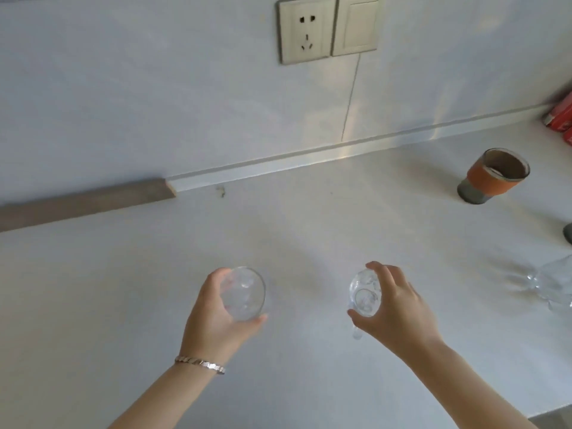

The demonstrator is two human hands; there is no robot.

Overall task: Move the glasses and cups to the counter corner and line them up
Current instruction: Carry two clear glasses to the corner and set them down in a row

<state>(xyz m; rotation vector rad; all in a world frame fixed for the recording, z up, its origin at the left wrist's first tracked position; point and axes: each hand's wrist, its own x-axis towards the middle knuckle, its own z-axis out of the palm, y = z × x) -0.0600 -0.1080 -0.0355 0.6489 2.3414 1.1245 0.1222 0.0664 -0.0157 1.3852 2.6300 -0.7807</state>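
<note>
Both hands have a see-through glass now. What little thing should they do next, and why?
Probably carry both toward the wall and set them down side by side. The left hand grips one clear glass, the right hand another clear glass, and the bare counter ahead gives room to start a line.

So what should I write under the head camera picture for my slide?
Each hand, left and right, holds a clear glass above the counter; an orange-banded cup waits nearby.
</note>
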